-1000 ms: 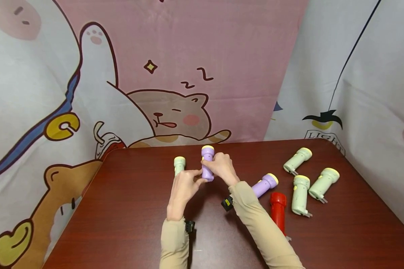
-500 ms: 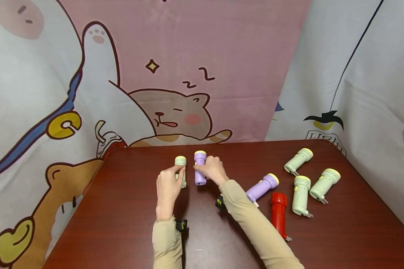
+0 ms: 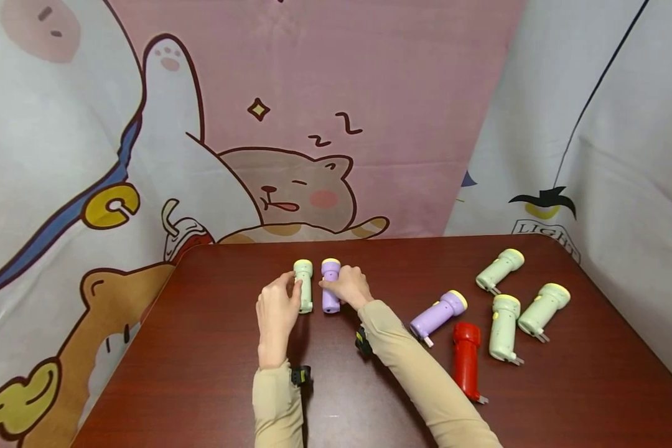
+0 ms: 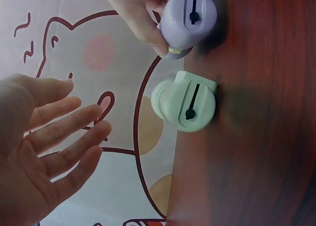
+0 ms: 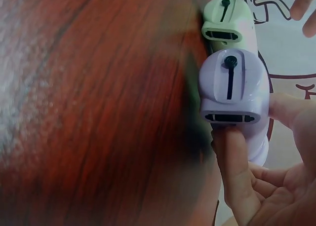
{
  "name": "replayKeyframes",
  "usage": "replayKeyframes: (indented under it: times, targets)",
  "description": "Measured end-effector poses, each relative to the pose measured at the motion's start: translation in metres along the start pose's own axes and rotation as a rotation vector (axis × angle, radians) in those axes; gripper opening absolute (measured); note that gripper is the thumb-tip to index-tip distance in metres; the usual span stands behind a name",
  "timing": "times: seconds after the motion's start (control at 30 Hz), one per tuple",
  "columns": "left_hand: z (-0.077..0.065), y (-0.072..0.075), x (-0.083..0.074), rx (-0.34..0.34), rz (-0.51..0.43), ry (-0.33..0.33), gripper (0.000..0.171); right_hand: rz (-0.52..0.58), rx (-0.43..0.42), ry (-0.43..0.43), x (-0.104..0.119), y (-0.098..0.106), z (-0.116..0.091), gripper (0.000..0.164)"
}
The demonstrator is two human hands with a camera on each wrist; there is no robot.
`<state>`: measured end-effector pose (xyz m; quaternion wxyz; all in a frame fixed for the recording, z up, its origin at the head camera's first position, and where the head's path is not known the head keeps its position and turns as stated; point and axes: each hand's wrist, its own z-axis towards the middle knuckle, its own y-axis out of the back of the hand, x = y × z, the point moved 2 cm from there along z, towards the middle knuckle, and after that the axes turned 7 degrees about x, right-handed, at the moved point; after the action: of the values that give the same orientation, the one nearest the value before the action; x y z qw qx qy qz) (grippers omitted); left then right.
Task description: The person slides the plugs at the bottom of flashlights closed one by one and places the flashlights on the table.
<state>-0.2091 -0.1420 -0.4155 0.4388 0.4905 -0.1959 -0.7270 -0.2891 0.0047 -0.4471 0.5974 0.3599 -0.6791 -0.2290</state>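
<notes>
Two flashlights lie side by side near the back of the table, heads pointing to the back wall: a pale green flashlight (image 3: 303, 287) and, to its right, a purple flashlight (image 3: 330, 286). My right hand (image 3: 350, 286) grips the purple one, thumb on one side and fingers on the other. Its end with a black slider slot faces the right wrist camera. My left hand (image 3: 277, 317) is beside the green flashlight. In the left wrist view the left hand (image 4: 59, 142) has its fingers loosely spread, apart from the green flashlight (image 4: 185, 102), with nothing in it.
On the right side of the table (image 3: 201, 373) lie another purple flashlight (image 3: 438, 314), a red flashlight (image 3: 466, 361) and several pale green flashlights (image 3: 504, 328), some with plug prongs folded out. A printed cloth (image 3: 403, 124) hangs behind the table's back edge.
My right hand has brought the purple flashlight left and down beside the green one. My left hand has let go of the purple flashlight and moved left to the green one, its fingers now loosened.
</notes>
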Motion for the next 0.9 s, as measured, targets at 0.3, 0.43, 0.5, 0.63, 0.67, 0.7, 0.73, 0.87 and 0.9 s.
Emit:
replayKeyframes:
  times: [0.3,0.43,0.5,0.63,0.67,0.7,0.73,0.87,0.9]
  targets:
    - [-0.001,-0.001,0.001,0.017,0.01,0.005,0.022,-0.034,-0.004,0.027,0.001,-0.004,0.005,0.048]
    - [-0.001,-0.002,0.001,0.023,0.012,0.015,0.022,-0.033,0.005,0.025,0.001,-0.005,0.005,0.047]
    - [-0.001,-0.002,0.001,0.028,0.014,0.02,0.022,-0.035,0.009,0.029,0.001,-0.004,0.004,0.047]
    - [-0.002,-0.003,0.002,0.038,0.019,0.033,0.023,-0.048,0.031,0.031,0.002,-0.002,0.002,0.048]
    - [-0.002,-0.004,0.002,0.04,0.019,0.036,0.023,-0.057,0.034,0.031,0.002,-0.001,0.002,0.048]
    - [-0.002,-0.005,0.002,0.042,0.019,0.039,0.023,-0.069,0.035,0.032,0.002,0.0,0.001,0.048]
    - [-0.001,-0.005,0.003,0.043,0.02,0.041,0.023,-0.083,0.034,0.034,0.002,0.002,0.001,0.048]
    - [0.001,-0.008,0.006,0.04,0.029,0.042,0.023,-0.145,0.004,0.056,0.001,0.009,-0.002,0.045]
    - [0.001,-0.009,0.007,0.042,0.032,0.044,0.023,-0.16,-0.003,0.063,0.001,0.012,-0.003,0.044]
